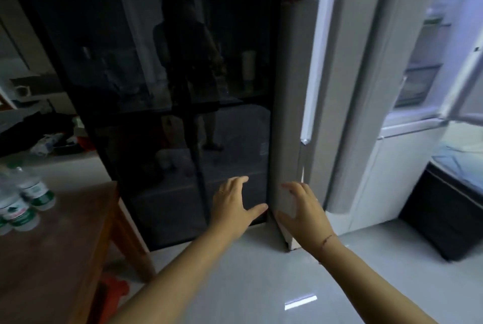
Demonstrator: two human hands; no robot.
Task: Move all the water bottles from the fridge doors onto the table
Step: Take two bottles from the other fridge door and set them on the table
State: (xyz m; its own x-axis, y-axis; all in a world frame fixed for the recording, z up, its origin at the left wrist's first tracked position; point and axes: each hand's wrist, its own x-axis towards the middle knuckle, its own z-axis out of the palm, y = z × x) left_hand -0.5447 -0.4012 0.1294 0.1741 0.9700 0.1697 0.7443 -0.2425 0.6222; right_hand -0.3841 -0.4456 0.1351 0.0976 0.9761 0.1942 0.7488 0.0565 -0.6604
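With fingers (239, 181) spread and holding nothing, the left hand (232, 203) presses the dark glass fridge door (170, 88) and the right hand (304, 210) its pale edge, seemingly to swing it, while blurred water bottles (23, 200) stand on the desk (65, 258).

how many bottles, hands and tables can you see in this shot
bottles: at least 2, blurred, cut by the frame edge
hands: 2, left hand and right hand
table: 1
total: at least 5
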